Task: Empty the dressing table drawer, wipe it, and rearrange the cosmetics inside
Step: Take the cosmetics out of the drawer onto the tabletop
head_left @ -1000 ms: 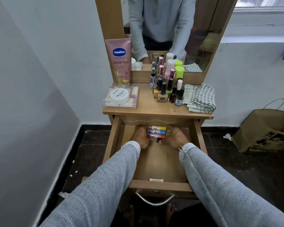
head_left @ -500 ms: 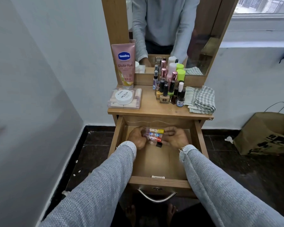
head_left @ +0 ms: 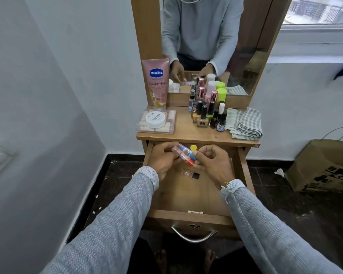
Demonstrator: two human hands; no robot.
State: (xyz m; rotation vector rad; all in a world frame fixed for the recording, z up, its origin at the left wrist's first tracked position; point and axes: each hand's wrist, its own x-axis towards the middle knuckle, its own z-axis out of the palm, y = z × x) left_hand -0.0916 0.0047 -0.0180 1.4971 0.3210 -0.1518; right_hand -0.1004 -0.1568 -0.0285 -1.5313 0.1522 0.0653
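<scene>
The wooden drawer (head_left: 188,196) of the dressing table stands pulled out below the tabletop. Above its back part, my left hand (head_left: 162,157) and my right hand (head_left: 212,163) together hold a bunch of small coloured lip-balm tubes (head_left: 185,154), lifted off the drawer floor. One clear tube with a dark cap (head_left: 190,173) lies alone on the drawer floor just below my hands. On the tabletop stand several nail polish bottles (head_left: 206,113), a pink Vaseline tube (head_left: 156,84), a white jar on a clear box (head_left: 155,120) and a folded checked cloth (head_left: 245,123).
A mirror (head_left: 210,42) rises behind the tabletop and reflects my arms. A brown paper bag (head_left: 323,165) stands on the dark floor at the right. A white wall closes in on the left. The drawer's metal handle (head_left: 193,235) faces me near my bare feet.
My hands have gathered the tubes and raised them from the drawer floor towards the tabletop's edge. One clear tube stayed behind on the floor. The camera has tilted up slightly.
</scene>
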